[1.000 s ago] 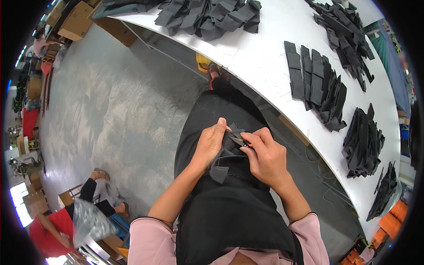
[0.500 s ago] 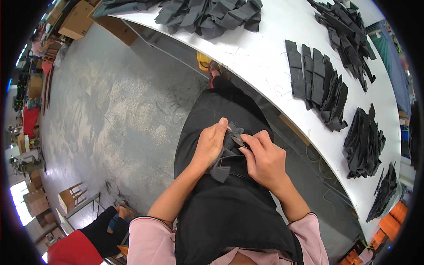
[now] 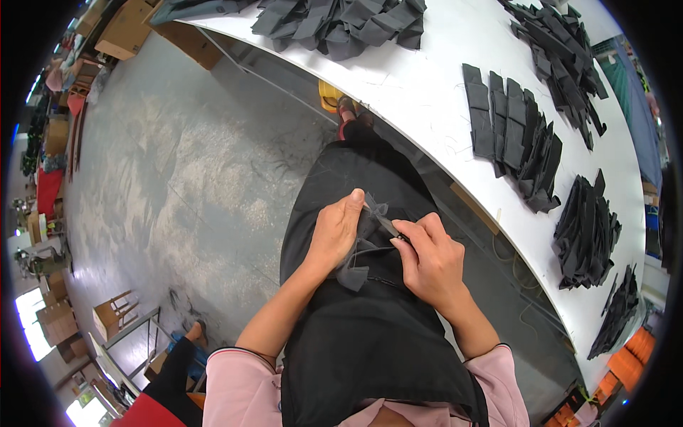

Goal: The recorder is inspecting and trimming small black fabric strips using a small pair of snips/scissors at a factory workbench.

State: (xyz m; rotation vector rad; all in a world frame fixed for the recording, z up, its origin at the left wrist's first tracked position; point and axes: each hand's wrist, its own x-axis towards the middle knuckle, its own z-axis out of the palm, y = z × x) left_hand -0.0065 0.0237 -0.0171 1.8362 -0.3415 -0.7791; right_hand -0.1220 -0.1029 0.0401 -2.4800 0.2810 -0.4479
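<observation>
I see the grey concrete floor (image 3: 163,178) filling the left half of the view, and the long white tabletop (image 3: 427,92) curving from top centre down the right edge. On the tabletop: a loose heap of dark fabric pieces (image 3: 341,21) at the top, a row of flat black strips (image 3: 512,135) laid overlapping at mid-right, a scattered pile (image 3: 555,57) top right, and a stacked bundle (image 3: 587,228) further down the right side, well apart from the hands. I'm standing beside the tabletop edge in a black apron (image 3: 370,341) and pink sleeves (image 3: 242,388); both forearms come up from the bottom. Cardboard boxes (image 3: 128,28) sit top left, a small wooden stool (image 3: 114,317) lower left, with another person's dark-clad leg (image 3: 178,363) just beside it. The work piece is a small dark grey fabric piece (image 3: 359,252), held against the apron front between my hands, off the tabletop. Left hand (image 3: 338,235) grip is closed on the fabric piece, thumb at its top edge. Right hand (image 3: 430,263) grip is closed, fingers curled, pinching a thin dark tool (image 3: 388,226) whose tip touches the fabric's upper corner next to the left thumb. I can't tell the tool's type, too small.
</observation>
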